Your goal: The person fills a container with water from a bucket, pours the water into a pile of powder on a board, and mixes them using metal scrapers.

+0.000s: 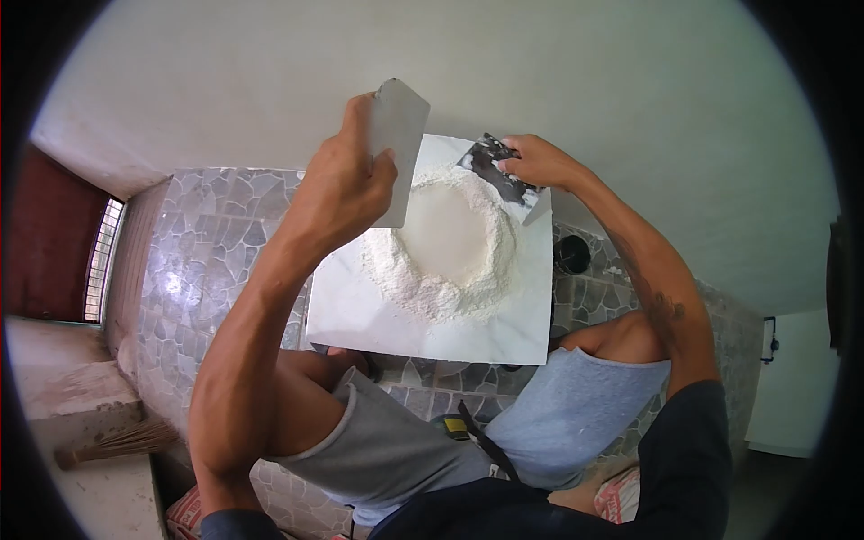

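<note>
A white board [351, 315] lies in front of my knees. On it, a ring of white powder [499, 279] surrounds a smooth pale pool [445, 229]. My left hand [355, 184] is closed round a flat grey metal plate [399, 135], held upright over the left side of the ring. At the board's upper right, my right hand [538, 162] grips a dark scraper [495, 166] smeared with white material. The scraper's blade is over the ring's upper right edge. The handle sides of both tools are partly hidden by my fingers.
Beyond the board rises a pale wall [576, 72]. A black round container [571, 255] stands right of the board on the stone-patterned floor [202, 234]. At the lower left lies a straw broom [121, 441]. A red and white sack [621, 497] is near my right leg.
</note>
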`<state>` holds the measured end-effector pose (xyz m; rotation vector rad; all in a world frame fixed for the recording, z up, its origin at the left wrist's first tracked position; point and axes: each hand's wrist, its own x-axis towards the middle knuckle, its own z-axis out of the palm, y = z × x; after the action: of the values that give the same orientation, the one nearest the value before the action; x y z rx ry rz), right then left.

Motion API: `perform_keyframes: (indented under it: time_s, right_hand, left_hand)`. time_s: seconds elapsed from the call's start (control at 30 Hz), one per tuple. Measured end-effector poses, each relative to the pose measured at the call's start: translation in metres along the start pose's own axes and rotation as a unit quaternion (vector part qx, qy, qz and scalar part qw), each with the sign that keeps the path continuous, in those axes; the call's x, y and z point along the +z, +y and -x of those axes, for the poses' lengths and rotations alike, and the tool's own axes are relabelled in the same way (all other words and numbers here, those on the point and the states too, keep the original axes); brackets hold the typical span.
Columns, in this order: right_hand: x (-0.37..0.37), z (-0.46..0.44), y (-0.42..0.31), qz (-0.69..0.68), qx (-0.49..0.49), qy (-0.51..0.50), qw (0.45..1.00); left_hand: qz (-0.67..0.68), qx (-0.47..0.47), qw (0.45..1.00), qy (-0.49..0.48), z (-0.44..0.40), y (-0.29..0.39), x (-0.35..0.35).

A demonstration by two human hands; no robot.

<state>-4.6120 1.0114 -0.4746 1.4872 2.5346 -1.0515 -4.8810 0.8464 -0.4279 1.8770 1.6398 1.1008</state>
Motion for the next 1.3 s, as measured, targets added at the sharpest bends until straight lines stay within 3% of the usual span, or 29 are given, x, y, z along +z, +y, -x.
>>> perform_keyframes:
  time_s: [0.3, 0.43, 0.57, 0.67, 0.77, 0.87, 0.9, 1.0, 1.2, 1.3]
  right_hand:
    - [0.005, -0.008, -0.046, 0.154, -0.094, 0.07, 0.981]
    - [-0.02, -0.005, -0.004, -0.011, 0.005, 0.057, 0.998]
    - [-0.024, 0.001, 0.091, -0.158, 0.122, 0.039, 0.979]
    - [-0.024, 0.026, 0.112, -0.239, 0.175, 0.045, 0.954]
    - [-0.007, 0.029, 0.139, -0.268, 0.179, 0.053, 0.945]
    - [0.015, 0.024, 0.136, -0.093, 0.128, 0.146, 0.977]
    - [0.016, 0.025, 0.135, -0.145, 0.113, 0.152, 0.971]
    - [-0.001, 0.035, 0.129, -0.29, 0.171, 0.034, 0.941]
    - [0.024, 0.022, 0.152, -0.242, 0.114, 0.07, 0.961]
    - [0.008, 0.027, 0.152, -0.308, 0.143, 0.043, 0.94]
  left_hand:
    - [-0.002, -0.019, 1.0, -0.009, 0.0, -0.006, -0.003]
    - [0.0, -0.007, 1.0, -0.006, 0.003, -0.005, -0.007]
    - [0.002, 0.009, 1.0, 0.008, 0.008, -0.004, -0.009]
    - [-0.006, -0.011, 1.0, 0.0, 0.01, -0.006, -0.01]
    - [-0.017, -0.028, 0.999, -0.005, 0.012, -0.003, -0.009]
    - [-0.015, -0.03, 0.999, -0.008, 0.01, -0.002, -0.007]
    - [-0.007, -0.022, 1.0, -0.007, 0.01, -0.002, -0.005]
    - [0.003, -0.005, 1.0, -0.01, 0.01, -0.002, -0.001]
    - [0.004, -0.027, 0.999, -0.03, 0.007, 0.002, -0.001]
    - [-0.008, -0.013, 1.0, -0.02, 0.008, -0.002, 0.002]
